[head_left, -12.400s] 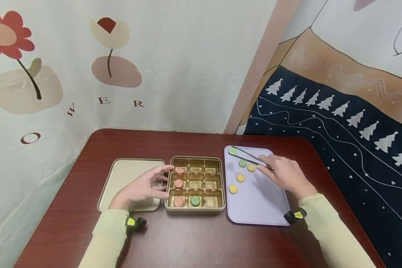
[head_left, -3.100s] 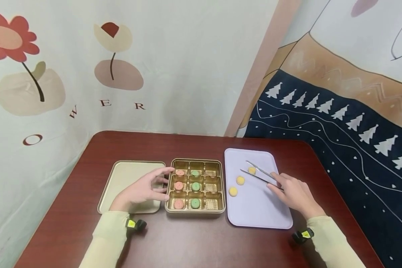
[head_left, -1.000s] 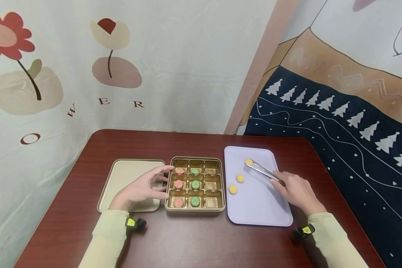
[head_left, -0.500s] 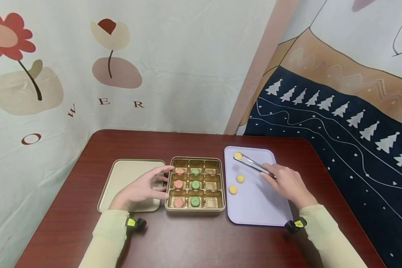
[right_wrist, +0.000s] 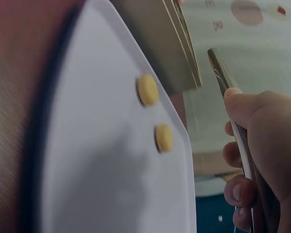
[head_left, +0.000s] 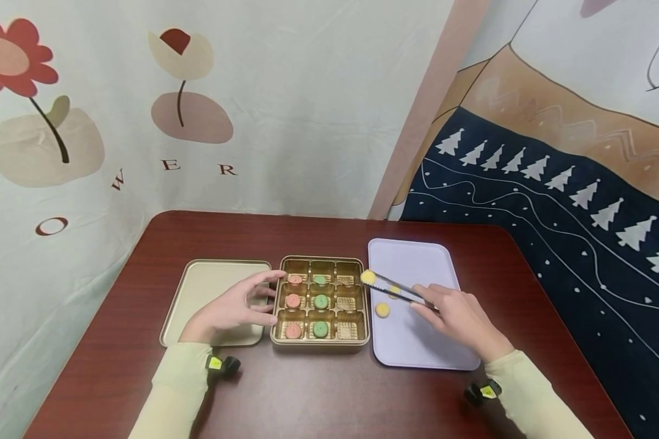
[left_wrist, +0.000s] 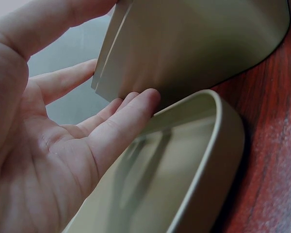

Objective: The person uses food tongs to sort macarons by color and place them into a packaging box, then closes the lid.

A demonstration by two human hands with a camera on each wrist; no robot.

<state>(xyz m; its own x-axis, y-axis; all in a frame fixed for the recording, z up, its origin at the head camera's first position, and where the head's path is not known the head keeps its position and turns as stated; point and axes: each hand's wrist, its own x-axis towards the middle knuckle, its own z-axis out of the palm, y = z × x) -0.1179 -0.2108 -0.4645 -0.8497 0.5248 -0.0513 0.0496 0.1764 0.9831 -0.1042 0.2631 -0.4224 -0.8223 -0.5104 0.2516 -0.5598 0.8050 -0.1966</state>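
We judge the transfer step underway: right hand (head_left: 456, 317) grips tongs (head_left: 398, 289) pinching a yellow cookie (head_left: 368, 277) at the tin's (head_left: 320, 344) three o'clock edge, next needing an empty right-column cell, while left hand (head_left: 233, 308), fingers relaxed, steadies it.

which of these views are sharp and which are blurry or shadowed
Head view: sharp and evenly lit, with the tongs and gold box crisp. Left wrist view: the left hand is close and soft, and casts shadow into the lid. Right wrist view: the table edge is blurred; two yellow cookies stay clear.
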